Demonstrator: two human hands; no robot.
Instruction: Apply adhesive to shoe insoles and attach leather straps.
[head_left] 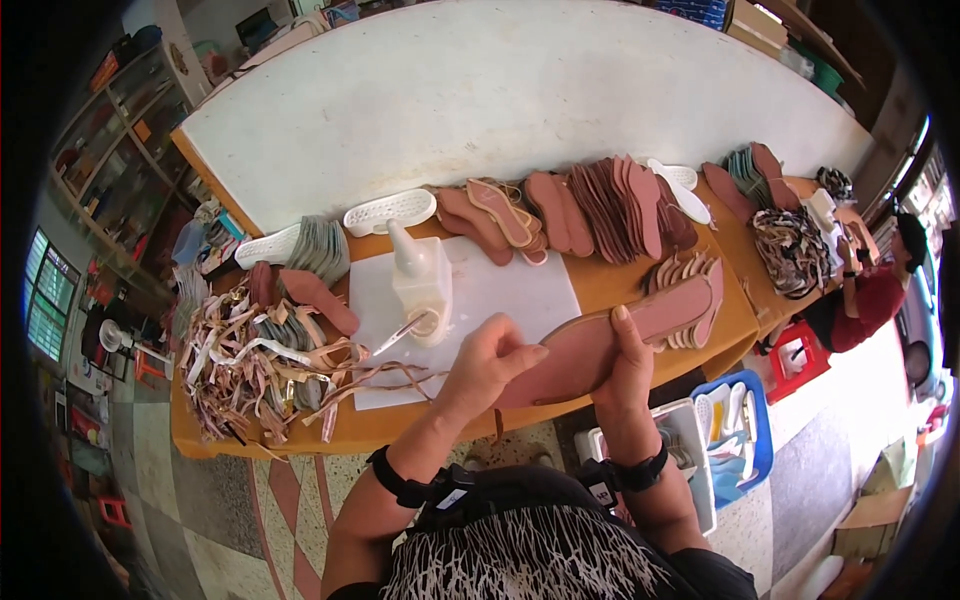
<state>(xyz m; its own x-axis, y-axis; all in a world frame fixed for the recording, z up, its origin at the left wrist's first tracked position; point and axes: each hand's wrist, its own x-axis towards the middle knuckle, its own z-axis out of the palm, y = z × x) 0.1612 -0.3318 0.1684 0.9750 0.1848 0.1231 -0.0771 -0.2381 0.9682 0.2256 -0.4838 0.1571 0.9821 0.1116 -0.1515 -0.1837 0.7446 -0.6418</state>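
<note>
Both hands grip one flat reddish-brown leather sandal sole (600,345) above the near edge of the orange worktable (610,285). Left hand (485,362) fingers curl closed over its left end; right hand (628,362) clasps its middle, thumb extended across the top.

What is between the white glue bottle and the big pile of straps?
In the head view, a thin brush leans out of the glue bottle over the white board toward the strap pile.
</note>
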